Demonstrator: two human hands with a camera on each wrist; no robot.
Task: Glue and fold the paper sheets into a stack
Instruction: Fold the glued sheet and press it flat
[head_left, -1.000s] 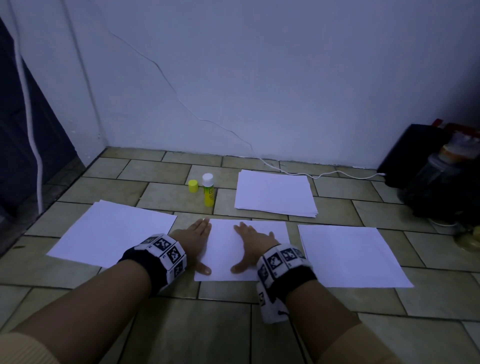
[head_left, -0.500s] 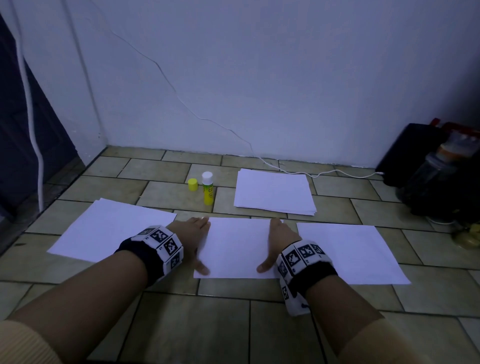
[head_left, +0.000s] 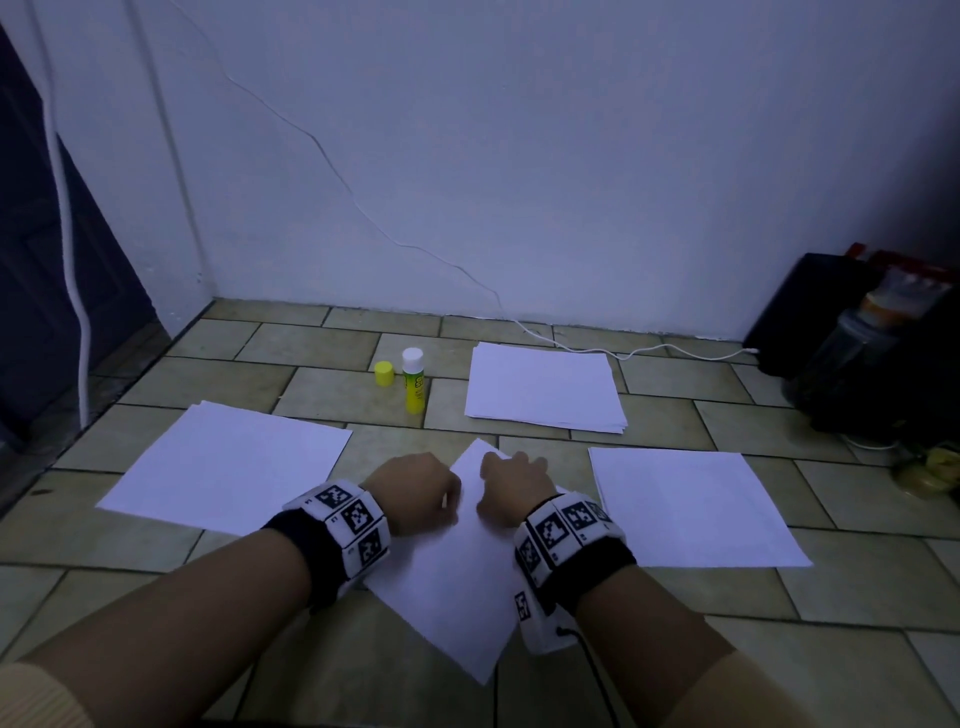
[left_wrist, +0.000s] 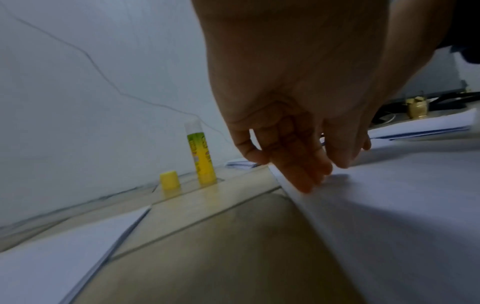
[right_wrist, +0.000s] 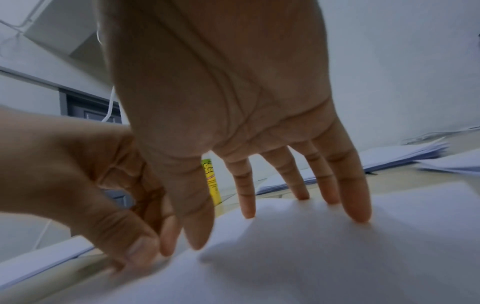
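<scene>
I'm working the middle sheet (head_left: 447, 582). It's lying right under both my hands on the tiled floor (head_left: 322, 389), turned on the diagonal: long axis running from the far corner between my hands back toward me and a bit to the right.

My left hand (head_left: 415, 493) is sitting at its left edge w/ fingers bent down; in the left wrist view the fingertips (left_wrist: 309, 181) are touching that edge and look to be pinching it, tho I can't see the thumb's grip clearly. My right hand (head_left: 511, 491) is spread, fingers (right_wrist: 355, 205) straight, pressing the sheet flat, gripping nothing.

Both hands are about equally near; the left is the one on the edge, so I'm guessing the fold gets driven from there, w/ the right as the anchor.

Count:
- 1 sheet under my hands.
- 1 single sheet to the left (head_left: 228, 467), 1 to the right (head_left: 691, 509).
- 1 paper pile (head_left: 545, 387) farther back. No. of sheets in it, can't tell.
- 1 glue stick (head_left: 413, 382) standing upright, uncapped.
- 1 yellow cap (head_left: 384, 374) just beside it.
</scene>
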